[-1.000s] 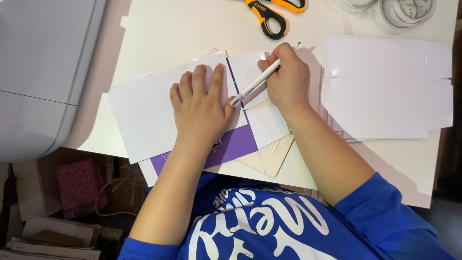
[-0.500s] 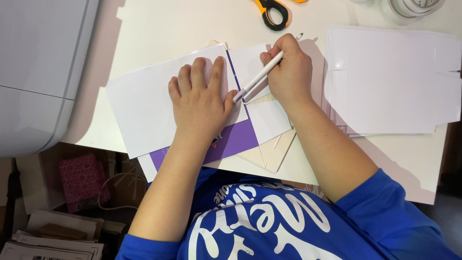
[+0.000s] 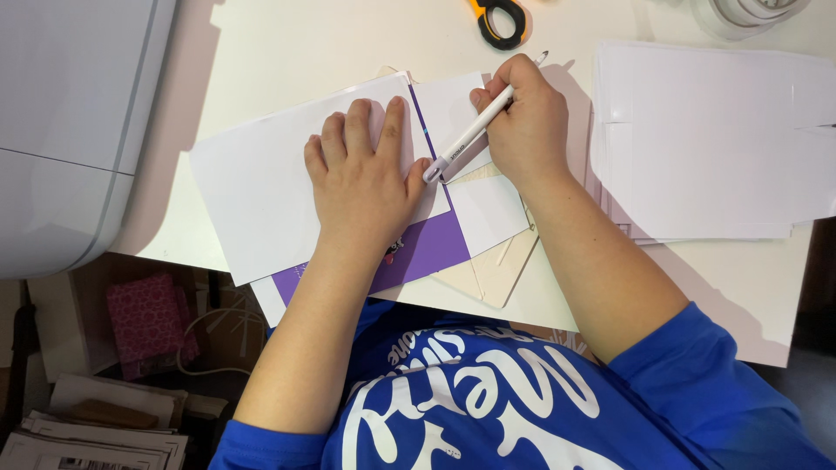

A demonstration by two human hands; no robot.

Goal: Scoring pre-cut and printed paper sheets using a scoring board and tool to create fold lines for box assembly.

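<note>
Left hand point(image 3: 364, 178) lay flat, palm down, fingers spread a bit, pressing a white paper sheet point(image 3: 261, 187) onto the table point(image 3: 287, 43); it gripped nothing, just held the sheet down. Sheet looked smooth, matte, rectangular, set at a slight tilt. Under it a purple card point(image 3: 427, 248) showed w/ a glossy-ish flat face, its edge running up along the sheet's right side. Below that lay a cream/beige card point(image 3: 496, 274), thicker-looking, w/ rounded corner.

Right hand point(image 3: 527, 117) was curled closed around a slim white pen-shaped tool point(image 3: 470, 132), plastic, round barrel, held like a pencil. Its lower tip sat just beside the left thumb, at the edge where white sheet met purple card; upper end poked out past the knuckles. Whether it was a pen or a craft knife couldn't be told. A smaller white paper piece point(image 3: 488, 209) lay right of the tip, under the right wrist area.

Farther right, well apart from both hands: a stack of white sheets point(image 3: 714, 139), squared-off, smooth. At the top edge: scissors w/ orange-and-black handles point(image 3: 498, 17), only partly in view. Left side: a pale grey machine point(image 3: 61, 130) w/ smooth rounded casing. Table surface was off-white, plain.
</note>
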